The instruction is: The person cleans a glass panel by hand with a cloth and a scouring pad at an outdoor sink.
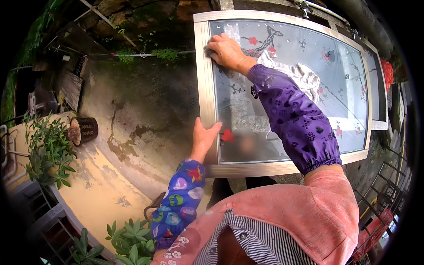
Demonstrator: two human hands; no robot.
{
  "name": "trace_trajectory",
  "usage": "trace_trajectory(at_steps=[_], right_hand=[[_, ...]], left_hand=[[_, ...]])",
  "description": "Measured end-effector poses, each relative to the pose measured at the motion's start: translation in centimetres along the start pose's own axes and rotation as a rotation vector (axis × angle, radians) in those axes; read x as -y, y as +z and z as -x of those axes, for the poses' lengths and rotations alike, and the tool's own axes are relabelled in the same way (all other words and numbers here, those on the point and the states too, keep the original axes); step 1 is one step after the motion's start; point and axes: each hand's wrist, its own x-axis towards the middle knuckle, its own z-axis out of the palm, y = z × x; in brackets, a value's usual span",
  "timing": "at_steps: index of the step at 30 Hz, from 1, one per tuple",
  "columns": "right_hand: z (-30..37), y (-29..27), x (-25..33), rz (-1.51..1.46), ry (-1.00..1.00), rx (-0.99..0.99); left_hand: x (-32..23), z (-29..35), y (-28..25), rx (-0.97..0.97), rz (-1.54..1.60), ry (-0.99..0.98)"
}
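Observation:
A framed glass window panel lies in front of me, its cream frame around glass with red blossoms and dark branches. My left hand grips the frame's left side, thumb on top; the fingers' far ends are out of sight. Near the upper left corner, my right hand presses a dark, fuzzy scouring pad against the frame's inner edge. Most of the pad is hidden under the fingers. A crumpled white cloth rests on the wet glass, partly behind my right forearm.
Another framed panel shows beneath the right end. A metal tap and pipe stand beyond the far edge. To the left are a dark flowerpot, leafy plants and a yellowish ledge. Metal bars stand at the lower right.

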Motion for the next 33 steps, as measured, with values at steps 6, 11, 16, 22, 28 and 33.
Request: trace_trajectory(at_steps=[6,11,16,22,28,33], right_hand=[[3.5,0.0,5.6,-0.174,-0.595,0.078],[-9.9,0.3,-3.2,0.281,-0.226,-0.191],[-10.6,0.6,-0.2,0.377,0.005,-0.091],[0.8,0.4,7.0,0.131,-0.524,0.213],[-4.1,0.1,3.1,0.211,-0.084,-0.111],[4.7,2.0,8.3,0.343,-0.185,-0.04]], left_hand=[[-2.2,-1.6,-0.9,-0.087,-0.156,0.102],[-2.1,-2.2,0.2,-0.163,-0.333,0.338],[-2.0,-2.2,0.2,-0.139,-0.323,0.383],[-1.0,-2.8,-1.0,-0.142,-0.23,0.393],[-0.9,-3.6,0.7,0.062,0.365,0.319],[3.0,-3.9,-0.7,0.329,0.652,0.031]])
